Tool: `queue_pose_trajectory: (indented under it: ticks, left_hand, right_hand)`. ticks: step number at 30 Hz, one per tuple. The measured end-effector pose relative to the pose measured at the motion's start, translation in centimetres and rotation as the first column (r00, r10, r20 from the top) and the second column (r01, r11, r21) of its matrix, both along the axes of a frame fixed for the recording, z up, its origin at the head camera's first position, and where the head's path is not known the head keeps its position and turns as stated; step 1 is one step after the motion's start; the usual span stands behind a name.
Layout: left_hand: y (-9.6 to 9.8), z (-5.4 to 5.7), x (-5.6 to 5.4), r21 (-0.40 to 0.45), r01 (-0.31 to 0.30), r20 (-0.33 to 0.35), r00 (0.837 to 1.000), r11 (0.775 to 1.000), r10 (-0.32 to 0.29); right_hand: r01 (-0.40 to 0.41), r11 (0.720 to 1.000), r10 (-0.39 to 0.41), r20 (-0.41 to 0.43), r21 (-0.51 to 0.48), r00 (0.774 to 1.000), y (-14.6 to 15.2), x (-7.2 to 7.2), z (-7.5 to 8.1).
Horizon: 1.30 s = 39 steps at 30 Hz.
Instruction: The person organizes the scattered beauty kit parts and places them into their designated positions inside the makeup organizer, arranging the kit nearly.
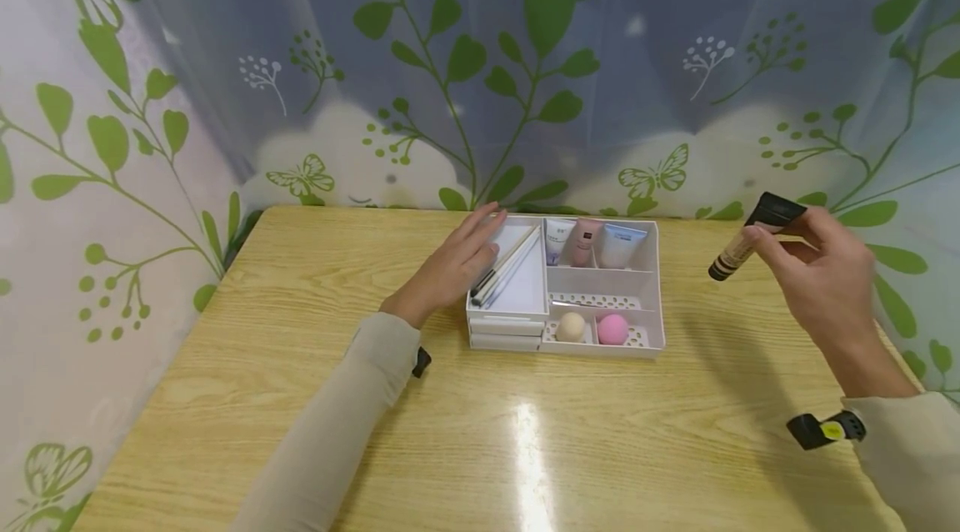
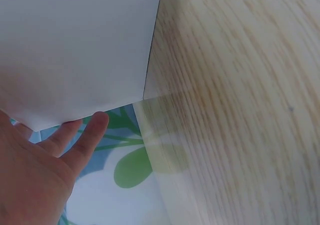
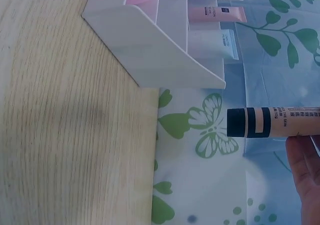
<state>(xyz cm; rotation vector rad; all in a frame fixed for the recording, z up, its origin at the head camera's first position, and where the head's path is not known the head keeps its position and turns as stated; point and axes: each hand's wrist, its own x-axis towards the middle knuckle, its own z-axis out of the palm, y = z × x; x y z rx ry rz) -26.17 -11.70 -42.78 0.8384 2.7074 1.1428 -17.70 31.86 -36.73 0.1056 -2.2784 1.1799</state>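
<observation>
My right hand (image 1: 828, 273) pinches a beige squeeze tube (image 1: 738, 253) with a black cap, held above the table to the right of a white organizer box (image 1: 652, 290). The right wrist view shows the same tube (image 3: 295, 122) with its black cap toward the box. My left hand (image 1: 453, 265) rests on the organizer's left edge with its fingers extended. In the left wrist view, its fingers (image 2: 90, 137) lie along the box's far edge. Thin brushes (image 1: 506, 269) lie in the box's left tray, close to this hand.
Three tubes, white (image 1: 557, 240), pink (image 1: 585, 243) and light blue (image 1: 622, 246), stand in the back compartments. A cream sponge (image 1: 571, 327) and a pink sponge (image 1: 612, 329) sit in front ones. A leaf-patterned curtain (image 1: 480, 98) hangs behind the wooden table (image 1: 337, 265).
</observation>
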Motion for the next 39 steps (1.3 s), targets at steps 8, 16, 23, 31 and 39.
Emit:
queue_pose_trajectory:
  ticks: [8,16,23,31,39]
  left_hand:
    - [0.0,0.0,0.1,0.003,-0.008,0.007,1.000,1.000,0.008]
    - [0.0,0.0,0.0,0.015,-0.005,0.012,1.000,1.000,0.005]
    - [0.0,0.1,0.1,0.008,-0.010,0.008,1.000,1.000,0.010]
    - [0.0,0.0,-0.1,0.016,-0.010,0.000,1.000,1.000,0.010]
    - [0.0,-0.1,-0.1,0.010,-0.012,0.002,1.000,1.000,0.012]
  right_hand:
    - [0.005,1.000,-0.005,-0.018,0.020,1.000,-1.2,-0.8,0.1]
    - [-0.043,0.999,0.043,-0.052,-0.005,0.998,-2.3,-1.4,0.2]
    - [-0.020,1.000,0.021,-0.025,0.020,0.999,-2.8,-1.7,0.0]
    - [-0.018,0.999,0.018,0.004,0.035,1.000,-3.4,-2.1,-0.2]
    - [-0.031,0.999,0.031,-0.003,0.023,1.000,-4.1,-2.6,-0.2]
